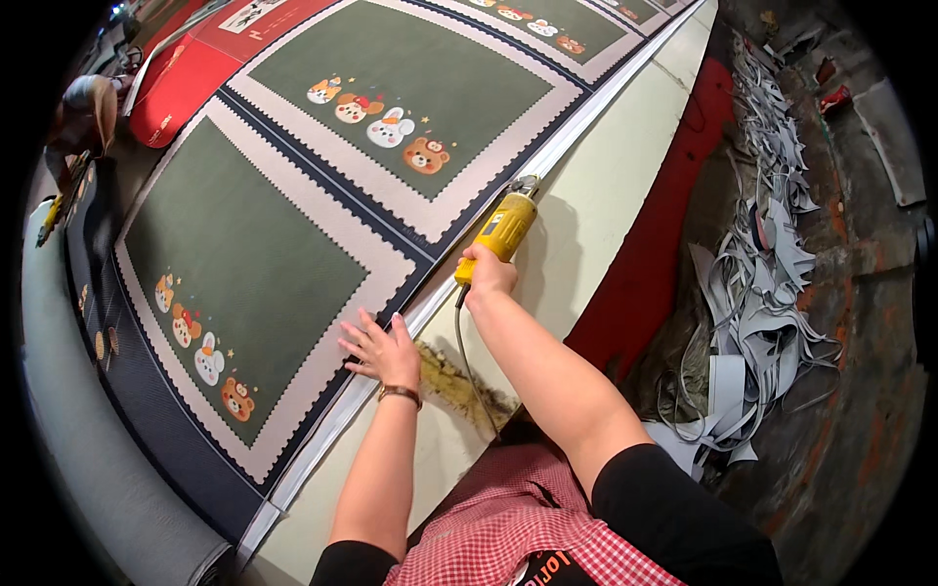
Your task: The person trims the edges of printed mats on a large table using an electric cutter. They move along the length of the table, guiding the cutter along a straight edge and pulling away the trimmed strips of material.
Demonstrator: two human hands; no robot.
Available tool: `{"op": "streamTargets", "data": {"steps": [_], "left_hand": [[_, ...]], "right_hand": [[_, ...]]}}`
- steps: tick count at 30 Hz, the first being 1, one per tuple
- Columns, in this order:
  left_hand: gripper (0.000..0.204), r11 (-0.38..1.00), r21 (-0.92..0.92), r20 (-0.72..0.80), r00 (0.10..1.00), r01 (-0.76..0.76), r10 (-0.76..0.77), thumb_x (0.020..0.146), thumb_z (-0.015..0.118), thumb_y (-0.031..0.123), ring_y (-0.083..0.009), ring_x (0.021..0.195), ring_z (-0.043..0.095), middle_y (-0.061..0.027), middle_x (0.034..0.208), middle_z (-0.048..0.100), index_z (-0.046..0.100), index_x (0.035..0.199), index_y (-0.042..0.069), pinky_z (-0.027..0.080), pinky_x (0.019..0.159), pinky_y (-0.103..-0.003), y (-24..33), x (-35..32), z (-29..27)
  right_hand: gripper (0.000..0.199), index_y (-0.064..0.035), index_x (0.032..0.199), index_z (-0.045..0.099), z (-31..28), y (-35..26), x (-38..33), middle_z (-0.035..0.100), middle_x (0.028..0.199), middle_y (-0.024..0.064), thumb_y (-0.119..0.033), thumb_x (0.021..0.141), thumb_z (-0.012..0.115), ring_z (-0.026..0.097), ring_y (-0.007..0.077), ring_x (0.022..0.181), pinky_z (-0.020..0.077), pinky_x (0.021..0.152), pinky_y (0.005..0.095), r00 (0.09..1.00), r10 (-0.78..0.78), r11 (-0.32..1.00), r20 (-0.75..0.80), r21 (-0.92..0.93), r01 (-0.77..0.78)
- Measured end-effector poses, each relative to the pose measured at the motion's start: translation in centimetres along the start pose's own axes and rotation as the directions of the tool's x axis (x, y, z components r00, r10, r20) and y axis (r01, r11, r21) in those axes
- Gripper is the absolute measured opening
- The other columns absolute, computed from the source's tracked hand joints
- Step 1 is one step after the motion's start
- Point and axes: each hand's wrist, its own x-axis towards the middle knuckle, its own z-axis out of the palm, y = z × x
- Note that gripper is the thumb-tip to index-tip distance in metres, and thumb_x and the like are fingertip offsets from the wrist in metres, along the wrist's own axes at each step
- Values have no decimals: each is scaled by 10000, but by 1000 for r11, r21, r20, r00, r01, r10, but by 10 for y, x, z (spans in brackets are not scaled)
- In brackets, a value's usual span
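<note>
My right hand (488, 276) is wrapped round the rear of a yellow corded electric cutter (505, 230). Its metal head is at the edge of a long printed mat sheet (318, 161), and a dark cord trails from it toward me. Green panels with cartoon animal heads, pale scalloped borders and navy strips make up the sheet. Pressed near the sheet's edge, my left hand (385, 350) has its fingers spread and holds nothing. Along that edge runs a white strip (430, 305). How deep the blade sits in the material is hidden by the tool's head.
Beneath the sheet is a pale tabletop (596, 230) with a worn, stained patch (459, 386). A thick grey roll (117, 430) lies at the left. Red material (645, 283) and a heap of grey offcut strips (757, 293) lie at the right. Another person's arm (103, 112) shows far left.
</note>
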Motion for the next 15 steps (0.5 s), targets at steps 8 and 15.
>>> {"op": "streamTargets", "data": {"steps": [8, 15], "left_hand": [[671, 894, 404, -294, 953, 197, -77, 873, 420, 522, -402, 1379, 145, -176, 1508, 165, 246, 1441, 210, 79, 1066, -611, 35, -2, 30], [633, 869, 437, -382, 923, 232, -54, 889, 404, 514, -348, 1388, 152, -88, 1523, 166, 260, 1439, 236, 97, 1073, -601, 21, 2, 42]], "right_hand": [[225, 50, 821, 531, 1, -56, 45, 589, 693, 109, 22, 629, 647, 595, 216, 541, 497, 509, 325, 999, -34, 997, 28, 67, 32], [231, 53, 816, 524, 1, -86, 82, 586, 700, 108, 22, 626, 650, 588, 212, 543, 493, 514, 324, 999, 28, 995, 40, 99, -31]]}}
